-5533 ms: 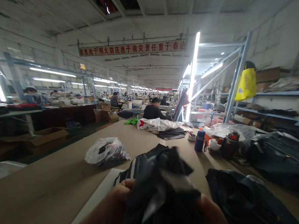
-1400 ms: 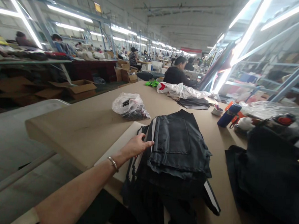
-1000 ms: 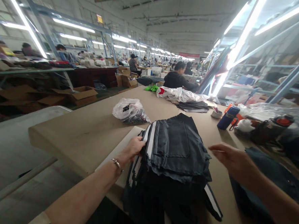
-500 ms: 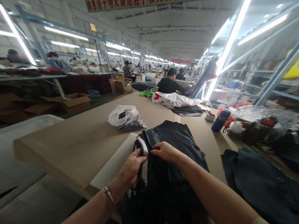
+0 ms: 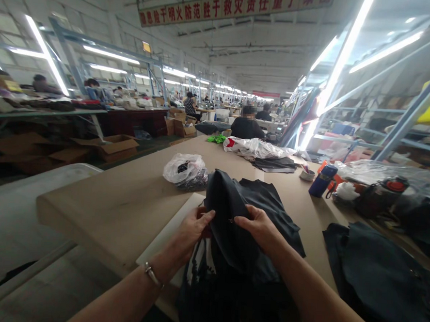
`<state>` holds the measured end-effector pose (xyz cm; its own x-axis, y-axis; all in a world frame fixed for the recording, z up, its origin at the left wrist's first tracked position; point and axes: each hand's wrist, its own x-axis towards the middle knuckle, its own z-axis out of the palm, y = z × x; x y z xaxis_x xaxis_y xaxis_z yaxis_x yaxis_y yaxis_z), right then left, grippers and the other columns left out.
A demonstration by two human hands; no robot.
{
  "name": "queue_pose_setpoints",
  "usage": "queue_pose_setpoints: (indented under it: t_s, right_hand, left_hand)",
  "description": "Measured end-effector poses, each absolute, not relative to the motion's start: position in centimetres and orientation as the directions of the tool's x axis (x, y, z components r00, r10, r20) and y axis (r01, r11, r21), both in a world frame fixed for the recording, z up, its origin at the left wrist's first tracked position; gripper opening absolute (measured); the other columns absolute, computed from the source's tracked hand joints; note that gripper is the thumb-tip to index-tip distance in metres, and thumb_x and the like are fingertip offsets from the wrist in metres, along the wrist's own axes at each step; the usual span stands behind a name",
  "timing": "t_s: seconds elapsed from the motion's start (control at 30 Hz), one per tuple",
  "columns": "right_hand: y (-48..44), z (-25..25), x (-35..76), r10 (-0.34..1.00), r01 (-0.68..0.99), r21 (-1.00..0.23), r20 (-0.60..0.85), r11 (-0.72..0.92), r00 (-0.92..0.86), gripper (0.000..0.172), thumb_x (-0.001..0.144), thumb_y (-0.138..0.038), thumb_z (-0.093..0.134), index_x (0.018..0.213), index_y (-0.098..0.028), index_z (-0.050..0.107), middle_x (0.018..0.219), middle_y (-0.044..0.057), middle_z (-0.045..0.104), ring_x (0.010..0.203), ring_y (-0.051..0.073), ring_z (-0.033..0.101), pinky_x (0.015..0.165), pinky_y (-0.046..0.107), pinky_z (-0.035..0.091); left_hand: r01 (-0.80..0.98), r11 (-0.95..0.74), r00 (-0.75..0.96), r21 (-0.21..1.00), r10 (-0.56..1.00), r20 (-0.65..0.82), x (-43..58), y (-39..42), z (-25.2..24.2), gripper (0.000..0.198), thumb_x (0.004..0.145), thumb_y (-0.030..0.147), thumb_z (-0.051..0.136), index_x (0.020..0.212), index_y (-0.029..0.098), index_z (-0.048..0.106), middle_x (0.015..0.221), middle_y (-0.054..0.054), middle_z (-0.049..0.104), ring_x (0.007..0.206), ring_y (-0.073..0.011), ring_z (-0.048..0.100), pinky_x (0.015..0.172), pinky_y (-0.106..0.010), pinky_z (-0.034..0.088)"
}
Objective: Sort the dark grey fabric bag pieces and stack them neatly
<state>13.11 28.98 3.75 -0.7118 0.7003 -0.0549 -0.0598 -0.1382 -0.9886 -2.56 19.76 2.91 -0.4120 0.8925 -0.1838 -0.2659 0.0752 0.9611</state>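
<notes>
A dark fabric piece point(image 5: 223, 195) stands raised and folded between my two hands, over a stack of dark fabric pieces point(image 5: 271, 198) on the table. My left hand point(image 5: 195, 228) pinches its left edge, thumb on top. Gripping its right side is my right hand point(image 5: 256, 225), thumb and fingers closed on the cloth. A tiny shiny bit shows by the right thumb, too small to name. Under my left wrist lies a pale flat board point(image 5: 170, 231). More dark cloth hangs over the near table edge, partly hidden by my arms.
On the brown table point(image 5: 99, 207) lie a clear plastic bag point(image 5: 187, 171) of dark items and another dark fabric pile point(image 5: 382, 278) at right. A blue bottle point(image 5: 322, 181) stands beside a small round container point(image 5: 307, 174). Beyond the table a person in black point(image 5: 246, 128) sits.
The white strip at my left thumb is no longer in sight. Dark cloth has been lifted and folded up between my hands, and my right hand has moved a little right. The view has shifted slightly.
</notes>
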Motion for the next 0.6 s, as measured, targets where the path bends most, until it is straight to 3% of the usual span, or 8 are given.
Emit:
queue_pose_setpoints:
  t_s: [0.17, 0.33, 0.47, 0.53, 0.6]
  right_hand:
    - [27.3, 4.5, 13.8, 0.589, 0.059, -0.994, -0.104, -0.096, -0.802, 0.028, 0.062, -0.026, 0.069, 0.086, -0.012, 0.063, 0.07, -0.001, 0.064, 0.058, 0.01, 0.056, 0.059, 0.023, 0.046]
    - [28.7, 6.3, 15.4, 0.638, 0.121, -0.992, -0.074, 0.03, -0.766, 0.019, 0.063, -0.022, 0.061, 0.078, -0.011, 0.059, 0.063, -0.003, 0.057, 0.053, 0.008, 0.049, 0.051, 0.02, 0.039]
    - [31.7, 5.4, 17.8, 0.743, 0.226, -0.935, 0.056, 0.273, -0.667, 0.025, 0.058, -0.013, 0.054, 0.082, -0.015, 0.058, 0.064, -0.004, 0.055, 0.055, 0.008, 0.045, 0.05, 0.019, 0.036]
    - [32.9, 4.6, 19.0, 0.792, 0.267, -0.941, 0.002, 0.208, -0.611, 0.017, 0.058, -0.017, 0.056, 0.074, -0.014, 0.058, 0.061, -0.002, 0.056, 0.055, 0.01, 0.046, 0.049, 0.02, 0.036]
    - [33.1, 4.5, 20.0, 0.806, 0.183, -0.983, -0.128, -0.025, -0.578, 0.015, 0.059, -0.024, 0.059, 0.07, -0.014, 0.058, 0.059, 0.0, 0.057, 0.054, 0.012, 0.05, 0.05, 0.022, 0.039]
  left_hand:
    - [-0.477, 0.112, -0.274, 0.872, 0.923, -0.269, -0.2, 20.2, 3.8, 0.026, 0.074, 0.017, 0.063, 0.099, 0.011, 0.061, 0.076, -0.008, 0.068, 0.058, -0.0163, 0.062, 0.056, -0.027, 0.053]
    - [-0.542, 0.06, -0.181, 0.838, 0.966, -0.186, 0.7, 18.9, 6.3, 0.025, 0.066, 0.009, 0.068, 0.091, 0.013, 0.067, 0.081, -0.007, 0.071, 0.068, -0.0188, 0.066, 0.066, -0.03, 0.056]
    - [-0.712, 0.131, 0.174, 0.69, 0.985, -0.007, 2.9, 15.2, 8.4, 0.024, 0.065, 0.008, 0.067, 0.087, 0.016, 0.071, 0.081, -0.004, 0.072, 0.072, -0.0169, 0.067, 0.071, -0.027, 0.055]
    - [-0.688, 0.284, 0.351, 0.668, 0.936, -0.036, 4.1, 13.8, 8.7, 0.033, 0.058, -0.001, 0.062, 0.084, 0.017, 0.072, 0.077, -0.003, 0.072, 0.072, -0.0154, 0.067, 0.071, -0.024, 0.054]
    - [-0.65, 0.372, 0.434, 0.663, 0.897, -0.079, 4.5, 13.6, 8.4, 0.041, 0.05, -0.004, 0.054, 0.081, 0.015, 0.073, 0.075, -0.003, 0.072, 0.07, -0.0156, 0.067, 0.066, -0.022, 0.053]
